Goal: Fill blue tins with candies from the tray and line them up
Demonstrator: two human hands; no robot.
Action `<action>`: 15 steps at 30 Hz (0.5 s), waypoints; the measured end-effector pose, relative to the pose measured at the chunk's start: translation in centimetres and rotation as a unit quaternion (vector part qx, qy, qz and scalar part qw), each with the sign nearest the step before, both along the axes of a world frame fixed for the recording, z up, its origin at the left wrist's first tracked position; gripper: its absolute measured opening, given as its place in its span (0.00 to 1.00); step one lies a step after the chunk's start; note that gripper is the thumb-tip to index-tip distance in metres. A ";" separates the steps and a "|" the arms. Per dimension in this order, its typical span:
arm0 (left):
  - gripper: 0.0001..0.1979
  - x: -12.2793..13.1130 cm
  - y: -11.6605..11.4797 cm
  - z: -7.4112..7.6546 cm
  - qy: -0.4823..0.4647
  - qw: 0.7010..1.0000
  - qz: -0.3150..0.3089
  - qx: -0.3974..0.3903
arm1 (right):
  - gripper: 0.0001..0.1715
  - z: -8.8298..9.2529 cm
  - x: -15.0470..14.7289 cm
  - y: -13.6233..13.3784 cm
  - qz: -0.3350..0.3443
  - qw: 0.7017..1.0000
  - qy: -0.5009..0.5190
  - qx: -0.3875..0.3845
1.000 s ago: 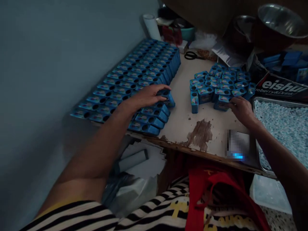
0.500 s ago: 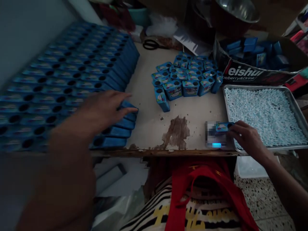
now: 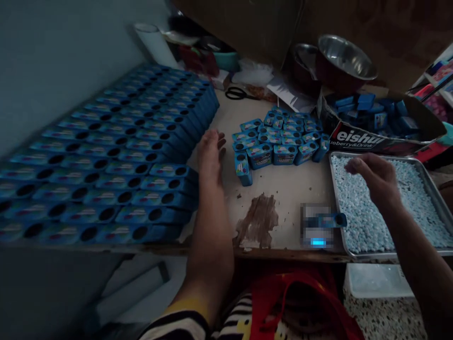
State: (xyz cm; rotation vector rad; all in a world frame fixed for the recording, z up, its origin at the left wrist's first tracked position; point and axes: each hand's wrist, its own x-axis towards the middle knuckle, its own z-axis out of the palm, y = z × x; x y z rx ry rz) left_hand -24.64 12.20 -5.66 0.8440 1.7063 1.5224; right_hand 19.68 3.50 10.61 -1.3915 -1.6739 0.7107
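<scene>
My left hand (image 3: 211, 150) reaches along the right side of the rows of blue containers (image 3: 116, 177), its fingers apart and partly hidden from view. Each container has a dark round opening on top. Right of that hand stands a smaller cluster of the same containers (image 3: 278, 134). Above a metal tray (image 3: 338, 208) spread with small pale blue pieces (image 3: 368, 231), my right hand (image 3: 381, 178) has its fingertips pinched together; whatever is in them is too small to make out. One blue container (image 3: 340, 220) lies on a small scale (image 3: 314, 236) with a lit blue display, left of the tray.
Behind the tray, a cardboard box (image 3: 375, 138) holds more blue containers. Scissors (image 3: 236, 93), papers (image 3: 288, 94) and a metal bowl (image 3: 347, 59) lie farther back. The table's front edge (image 3: 279, 255) shows worn wood.
My left hand has left the near end of the rows and moved right and away. My right hand has let go of the container at the scale and moved over the tray. The view has shifted.
</scene>
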 end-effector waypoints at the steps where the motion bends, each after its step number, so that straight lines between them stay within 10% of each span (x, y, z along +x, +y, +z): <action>1: 0.41 -0.5 1.1 -0.3 -0.020 1.000 -0.016 -0.001 | 0.28 0.0 -1.4 2.6 0.024 1.000 0.012 0.004; 9: 0.34 -2.9 9.2 -1.4 -0.148 0.973 -0.172 0.042 | 0.36 -0.5 -13.3 26.7 0.164 0.943 -0.288 0.014; 15: 0.41 0.2 15.4 0.2 -0.179 0.912 -0.368 0.039 | 0.38 -4.0 -16.6 34.4 0.243 0.871 -0.413 -0.112</action>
